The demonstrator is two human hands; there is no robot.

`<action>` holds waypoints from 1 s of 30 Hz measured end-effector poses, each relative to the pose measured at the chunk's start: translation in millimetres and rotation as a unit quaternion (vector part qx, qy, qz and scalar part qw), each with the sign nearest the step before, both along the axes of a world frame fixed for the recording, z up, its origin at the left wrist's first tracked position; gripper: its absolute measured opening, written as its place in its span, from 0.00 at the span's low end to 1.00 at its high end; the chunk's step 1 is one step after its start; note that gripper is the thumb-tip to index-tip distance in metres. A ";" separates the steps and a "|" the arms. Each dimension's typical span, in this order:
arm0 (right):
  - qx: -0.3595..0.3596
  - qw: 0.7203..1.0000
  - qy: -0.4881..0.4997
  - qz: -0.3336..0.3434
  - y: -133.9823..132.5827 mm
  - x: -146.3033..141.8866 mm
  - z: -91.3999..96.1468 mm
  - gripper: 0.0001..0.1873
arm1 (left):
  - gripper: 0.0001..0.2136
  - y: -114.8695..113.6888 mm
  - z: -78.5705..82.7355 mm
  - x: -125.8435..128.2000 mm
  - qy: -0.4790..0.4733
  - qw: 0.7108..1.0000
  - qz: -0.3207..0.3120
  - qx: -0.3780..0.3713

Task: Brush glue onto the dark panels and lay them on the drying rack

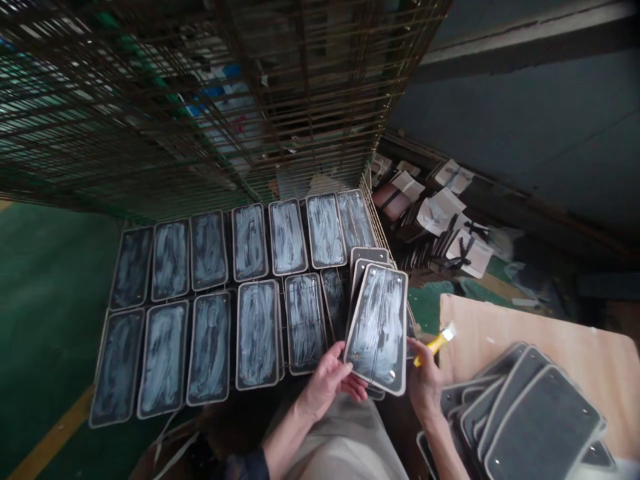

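Note:
My left hand (327,383) grips the lower left edge of a dark rectangular panel (379,327) with rounded corners and a pale rim. White streaks of a wet-looking coating cover its face, and small shiny studs sit near its corners. My right hand (425,383) is closed around a small brush (436,343) with a yellow handle and pale bristles. Its fingers are beside the panel's right edge, partly hidden by it. Directly behind the held panel, more panels (369,254) overlap one another. Similar white-streaked panels (257,333) lie in two rows on a wire rack (284,319).
Tall stacked wire mesh racks (320,87) rise in front. On the right, a wooden board (505,323) bears a pile of uncoated dark panels (545,420). Strapped bundles of pale pieces (440,210) lie by the wall, and green floor (45,267) shows at left.

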State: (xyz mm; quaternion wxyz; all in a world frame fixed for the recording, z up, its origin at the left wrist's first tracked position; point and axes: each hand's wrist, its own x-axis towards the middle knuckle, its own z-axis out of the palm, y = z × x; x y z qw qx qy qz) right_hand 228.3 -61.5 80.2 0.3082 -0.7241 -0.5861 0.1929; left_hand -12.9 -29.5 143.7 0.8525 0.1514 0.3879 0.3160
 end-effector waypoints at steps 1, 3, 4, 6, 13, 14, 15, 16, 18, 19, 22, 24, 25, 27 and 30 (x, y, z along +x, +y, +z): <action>-0.015 1.000 -0.005 0.010 -6.3 -5.0 -5.0 0.19 | 0.19 3.8 3.0 -1.2 -0.015 1.000 0.001 0.005; -0.026 0.999 -0.016 0.030 -13.2 -15.0 -12.4 0.18 | 0.17 10.2 10.3 -5.7 -0.035 0.999 0.001 0.017; -0.022 0.999 -0.023 0.044 -13.9 -19.6 -15.0 0.18 | 0.16 12.4 14.5 -9.7 -0.041 0.999 0.002 0.024; -0.011 0.996 -0.046 0.073 -11.1 -27.3 -18.3 0.17 | 0.15 12.6 22.6 -22.4 -0.042 0.998 0.011 0.037; -0.019 0.988 -0.112 0.107 -0.5 -37.4 -25.8 0.14 | 0.16 -40.0 3.9 -97.5 0.100 0.988 0.120 -0.001; -0.018 0.987 -0.116 0.108 -1.0 -37.7 -26.9 0.14 | 0.18 -50.8 -5.7 -106.3 0.126 0.983 0.135 -0.017; -0.019 0.987 -0.120 0.108 -1.7 -38.1 -27.8 0.14 | 0.20 -60.9 -15.9 -113.5 0.147 0.978 0.147 -0.035; -0.020 0.986 -0.123 0.108 -2.3 -38.5 -28.4 0.14 | 0.23 -69.8 -26.1 -118.8 0.164 0.972 0.158 -0.052; -0.019 0.986 -0.129 0.106 -3.2 -39.8 -29.1 0.14 | 0.28 -83.4 -44.9 -124.0 0.190 0.961 0.181 -0.086; -0.018 0.986 -0.131 0.104 -3.4 -40.4 -29.2 0.14 | 0.30 -87.8 -52.9 -124.5 0.200 0.955 0.193 -0.102; -0.013 0.986 -0.136 0.100 -3.3 -42.2 -28.8 0.15 | 0.33 -93.1 -70.7 -121.4 0.218 0.940 0.219 -0.142; -0.013 0.985 -0.138 0.101 -3.1 -43.1 -28.2 0.14 | 0.31 -92.7 -77.7 -118.9 0.225 0.935 0.226 -0.154; -0.013 0.985 -0.138 0.102 -3.0 -43.6 -27.8 0.14 | 0.30 -92.3 -80.1 -118.0 0.227 0.935 0.226 -0.154; -0.011 0.985 -0.136 0.103 -2.7 -44.7 -26.6 0.14 | 0.27 -92.2 -83.0 -117.1 0.235 0.935 0.221 -0.147; -0.002 0.987 -0.128 0.100 -1.8 -46.0 -23.4 0.13 | 0.23 -95.3 -84.7 -116.5 0.249 0.936 0.205 -0.139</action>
